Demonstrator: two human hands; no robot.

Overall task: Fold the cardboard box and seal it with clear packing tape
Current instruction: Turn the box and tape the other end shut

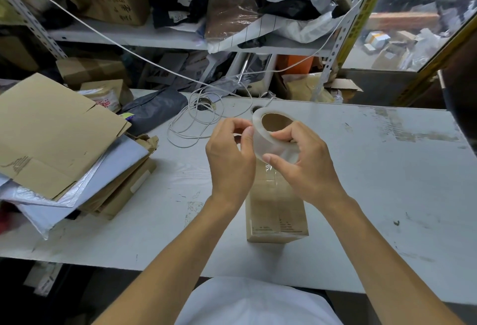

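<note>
Both hands on the tape roll above the box, mid-table.

Right hand [307, 159] grips the clear tape roll [273, 133], fingers curled round its rim; left hand [232, 154] pinches at the roll's edge, thumb on the tape face. The pinched end itself is too clear to make out. Cardboard box [276, 211] sits folded on the white table [387, 169], its far end hidden behind the hands. Flattened cardboard [51, 131] stacked left, white cord [201, 123] coiled behind, cluttered shelves [154, 38] beyond.
</note>
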